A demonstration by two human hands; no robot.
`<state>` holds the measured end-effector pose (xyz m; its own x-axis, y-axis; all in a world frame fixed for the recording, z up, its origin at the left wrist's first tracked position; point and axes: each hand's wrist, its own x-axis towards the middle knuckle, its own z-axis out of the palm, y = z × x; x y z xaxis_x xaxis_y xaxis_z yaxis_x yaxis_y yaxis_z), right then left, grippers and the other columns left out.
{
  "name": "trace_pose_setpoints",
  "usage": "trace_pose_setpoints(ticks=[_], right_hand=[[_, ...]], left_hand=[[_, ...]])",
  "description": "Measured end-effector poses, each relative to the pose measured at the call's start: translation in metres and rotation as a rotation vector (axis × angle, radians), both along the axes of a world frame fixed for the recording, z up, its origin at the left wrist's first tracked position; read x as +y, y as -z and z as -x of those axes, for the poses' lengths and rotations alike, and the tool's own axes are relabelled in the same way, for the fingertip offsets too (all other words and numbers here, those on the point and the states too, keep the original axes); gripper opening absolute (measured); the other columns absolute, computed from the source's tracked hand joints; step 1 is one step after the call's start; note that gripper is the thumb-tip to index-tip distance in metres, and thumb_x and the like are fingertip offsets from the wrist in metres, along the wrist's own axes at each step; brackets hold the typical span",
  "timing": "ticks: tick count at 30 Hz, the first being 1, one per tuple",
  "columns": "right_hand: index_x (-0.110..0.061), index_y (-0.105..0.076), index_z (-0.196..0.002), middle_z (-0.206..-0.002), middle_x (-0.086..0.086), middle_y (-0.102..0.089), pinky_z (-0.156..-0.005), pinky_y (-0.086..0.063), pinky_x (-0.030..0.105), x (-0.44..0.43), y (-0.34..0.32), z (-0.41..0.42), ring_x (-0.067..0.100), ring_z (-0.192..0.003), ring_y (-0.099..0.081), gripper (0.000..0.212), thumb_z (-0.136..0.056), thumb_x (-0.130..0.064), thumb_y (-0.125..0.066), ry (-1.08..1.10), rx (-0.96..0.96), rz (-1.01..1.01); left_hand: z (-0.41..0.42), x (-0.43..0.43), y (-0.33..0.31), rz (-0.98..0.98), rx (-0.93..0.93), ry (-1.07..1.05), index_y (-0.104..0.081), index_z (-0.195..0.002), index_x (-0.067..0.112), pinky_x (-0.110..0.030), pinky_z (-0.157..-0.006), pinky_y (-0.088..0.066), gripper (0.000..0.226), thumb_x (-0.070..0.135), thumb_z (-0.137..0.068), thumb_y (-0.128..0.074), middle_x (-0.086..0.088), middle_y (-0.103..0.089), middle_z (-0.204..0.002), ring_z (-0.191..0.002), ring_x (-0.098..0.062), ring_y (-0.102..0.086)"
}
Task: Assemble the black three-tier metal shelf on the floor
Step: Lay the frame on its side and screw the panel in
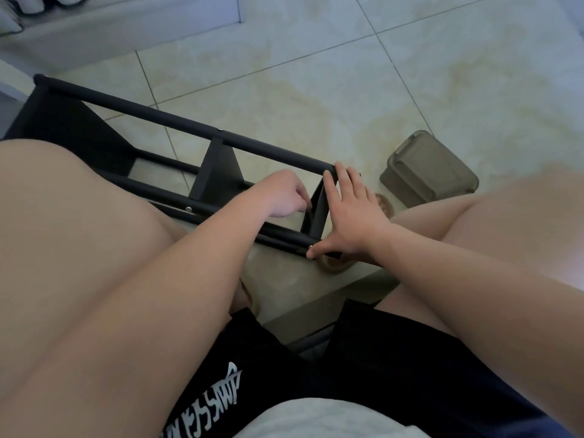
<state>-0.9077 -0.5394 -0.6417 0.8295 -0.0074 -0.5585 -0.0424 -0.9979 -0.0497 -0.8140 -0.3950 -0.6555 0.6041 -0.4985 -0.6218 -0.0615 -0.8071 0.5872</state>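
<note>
The black metal shelf [177, 120] lies on its side on the tiled floor between my knees, its long tubes running from upper left to lower right. Two flat tiers [218, 170] stand between the tubes. My right hand [349, 213] lies spread over the end tier [319, 210], fingers straight against the far tube's end and thumb on the near tube's end. My left hand [286, 196] reaches inside the frame with fingers curled at the end tier's inner face; what they pinch is hidden.
A grey-brown lidded plastic box [428, 169] sits on the floor just right of the shelf's end. A sandalled foot [384, 205] shows under my right hand. My bare legs flank the shelf. A white ledge [126, 23] runs along the top left.
</note>
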Motion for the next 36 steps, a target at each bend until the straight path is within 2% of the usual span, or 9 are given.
trace_pose_setpoints(ticks=[3,4,7,10,14,18,22,28,36], right_hand=[[-0.013,0.019,-0.159,-0.166,0.012,0.026,-0.126,-0.006,0.053,0.002,0.000,0.000,0.034,-0.154,0.021,0.157,-0.054,-0.092,-0.067,-0.001,-0.019,-0.018],[-0.014,0.019,-0.159,-0.166,0.011,0.026,-0.126,-0.007,0.054,0.002,0.001,0.000,0.033,-0.154,0.021,0.157,-0.054,-0.092,-0.067,0.001,-0.021,-0.026],[-0.014,0.018,-0.159,-0.166,0.011,0.027,-0.126,-0.007,0.054,0.003,0.001,-0.002,0.033,-0.154,0.021,0.156,-0.054,-0.092,-0.067,0.007,-0.024,-0.040],[-0.015,0.019,-0.159,-0.165,0.009,0.028,-0.126,-0.007,0.055,0.001,0.001,-0.004,0.033,-0.154,0.021,0.157,-0.053,-0.092,-0.067,0.016,-0.011,-0.043],[-0.014,0.019,-0.159,-0.165,0.009,0.028,-0.125,-0.007,0.055,0.001,0.001,-0.005,0.033,-0.153,0.022,0.157,-0.053,-0.092,-0.067,0.014,-0.005,-0.040],[-0.015,0.019,-0.159,-0.165,0.009,0.028,-0.125,-0.007,0.055,0.001,0.001,-0.005,0.032,-0.154,0.022,0.157,-0.053,-0.092,-0.067,0.016,-0.008,-0.045],[-0.015,0.020,-0.159,-0.165,0.009,0.029,-0.125,-0.005,0.055,0.002,0.002,-0.005,0.032,-0.153,0.023,0.157,-0.054,-0.091,-0.069,0.020,-0.005,-0.050],[-0.016,0.020,-0.159,-0.165,0.009,0.029,-0.125,-0.004,0.055,0.002,0.003,-0.005,0.032,-0.153,0.023,0.158,-0.053,-0.091,-0.069,0.029,-0.011,-0.058],[-0.015,0.020,-0.159,-0.165,0.009,0.029,-0.125,-0.003,0.056,0.001,0.004,-0.005,0.032,-0.153,0.024,0.159,-0.051,-0.093,-0.068,0.022,-0.010,-0.051]], left_hand=[[-0.007,-0.003,0.001,0.020,0.132,-0.093,-0.076,-0.066,0.035,-0.029,-0.081,-0.049,0.026,0.020,-0.086,-0.069,0.008,-0.075,-0.092,-0.091,-0.011,-0.064],[-0.009,-0.003,0.004,0.029,0.184,-0.154,-0.077,-0.067,0.033,-0.028,-0.075,-0.049,0.025,0.018,-0.086,-0.068,0.006,-0.075,-0.091,-0.086,-0.011,-0.065],[-0.010,-0.004,0.011,0.066,0.369,-0.348,-0.075,-0.092,0.019,-0.026,-0.068,-0.053,0.012,0.016,-0.093,-0.063,0.001,-0.077,-0.087,-0.079,-0.007,-0.072],[-0.010,-0.007,0.013,0.112,0.447,-0.442,-0.071,-0.095,0.017,-0.024,-0.067,-0.055,0.012,0.015,-0.099,-0.059,0.003,-0.076,-0.076,-0.072,-0.006,-0.073],[-0.011,-0.008,0.017,0.153,0.427,-0.533,-0.069,-0.106,0.017,-0.025,-0.074,-0.054,0.011,0.016,-0.096,-0.064,-0.001,-0.077,-0.084,-0.075,-0.007,-0.072],[-0.010,-0.012,0.018,0.157,0.394,-0.541,-0.069,-0.102,0.020,-0.028,-0.080,-0.053,0.008,0.022,-0.095,-0.066,0.003,-0.076,-0.075,-0.067,-0.005,-0.070],[-0.012,-0.014,0.017,0.124,0.335,-0.510,-0.072,-0.098,0.018,-0.027,-0.072,-0.051,0.011,0.023,-0.094,-0.063,0.003,-0.076,-0.078,-0.073,-0.008,-0.071],[-0.008,-0.013,0.020,0.103,0.321,-0.453,-0.072,-0.090,0.020,-0.027,-0.069,-0.049,0.012,0.024,-0.095,-0.062,0.008,-0.075,-0.069,-0.077,-0.010,-0.071],[-0.009,-0.010,0.018,0.074,0.334,-0.441,-0.072,-0.099,0.017,-0.026,-0.069,-0.049,0.013,0.023,-0.095,-0.061,0.008,-0.076,-0.071,-0.077,-0.008,-0.071]])
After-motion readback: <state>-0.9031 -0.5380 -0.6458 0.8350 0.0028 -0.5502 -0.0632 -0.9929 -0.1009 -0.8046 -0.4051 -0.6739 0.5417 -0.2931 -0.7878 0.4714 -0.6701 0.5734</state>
